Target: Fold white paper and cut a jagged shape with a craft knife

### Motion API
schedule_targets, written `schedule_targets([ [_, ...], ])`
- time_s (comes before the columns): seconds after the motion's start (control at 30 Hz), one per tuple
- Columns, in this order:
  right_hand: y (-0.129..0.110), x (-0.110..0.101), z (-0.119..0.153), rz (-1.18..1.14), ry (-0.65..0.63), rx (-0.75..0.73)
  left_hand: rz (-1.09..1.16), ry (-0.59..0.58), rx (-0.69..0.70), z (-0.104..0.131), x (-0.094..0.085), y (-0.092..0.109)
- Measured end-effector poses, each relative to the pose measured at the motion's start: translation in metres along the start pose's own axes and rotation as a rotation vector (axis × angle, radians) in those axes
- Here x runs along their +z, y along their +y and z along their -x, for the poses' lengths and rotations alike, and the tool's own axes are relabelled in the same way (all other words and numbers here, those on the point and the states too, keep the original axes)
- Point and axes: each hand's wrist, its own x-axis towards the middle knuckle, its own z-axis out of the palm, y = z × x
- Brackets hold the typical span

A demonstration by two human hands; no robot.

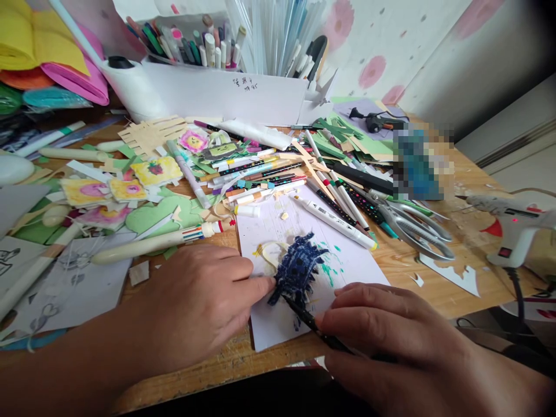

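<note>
A dark blue spiky paper cutout with a cream paper loop beside it lies on a white sheet of paper. My left hand is closed, fingers curled, its fingertips holding the cutout's left edge; the thumb is mostly hidden. In my right hand is a black marker pen, its tip touching or very near the cutout's lower left edge. Blue and green ink marks show on the sheet around the cutout.
A white marker lies on the sheet's upper part. Scissors and a glue gun with a lit red light are at the right. Pens and paper scraps cover the back; painted paper pieces lie left. A white pen box stands behind.
</note>
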Motion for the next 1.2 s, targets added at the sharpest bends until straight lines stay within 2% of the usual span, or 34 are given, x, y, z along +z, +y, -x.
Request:
schedule_targets([
  [0.1, 0.001, -0.006, 0.001, -0.052, 0.068, 0.046, 0.000, -0.004, 0.009, 0.000, -0.001, 0.000],
  [0.23, 0.001, -0.008, -0.001, -0.074, 0.053, 0.049, -0.001, -0.003, -0.001, -0.001, 0.000, -0.001],
  [0.73, 0.001, 0.003, 0.003, -0.099, 0.134, 0.054, 0.001, -0.002, -0.012, 0.001, -0.001, 0.000],
  [1.2, -0.001, -0.009, 0.006, -0.091, 0.091, 0.115, 0.029, -0.020, -0.009, 0.001, 0.000, -0.002],
])
